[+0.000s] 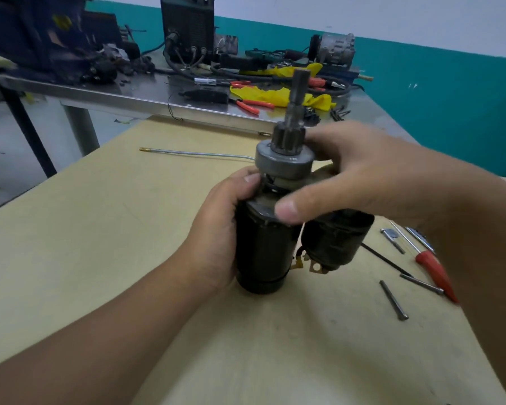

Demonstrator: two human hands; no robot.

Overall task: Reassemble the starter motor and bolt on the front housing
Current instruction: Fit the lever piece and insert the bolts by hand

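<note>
The left hand (216, 229) wraps its fingers around the black starter motor (263, 249), which stands upright near the middle of the wooden table (100, 229). The right hand (360, 176) curls around the top of the motor, just under the gray gear part (284, 159), thumb in front. Long bolts (393, 299) and a red screwdriver (434, 270) lie by the table's right edge, and a thin rod (196, 154) lies near the far edge.

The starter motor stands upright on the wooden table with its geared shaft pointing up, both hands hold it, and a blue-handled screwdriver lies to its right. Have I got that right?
Nearly. The screwdriver has a red handle, not blue, as the head view shows. The rest holds: the starter motor stands upright on the wooden table, geared shaft up, gripped by the left hand and right hand.
</note>
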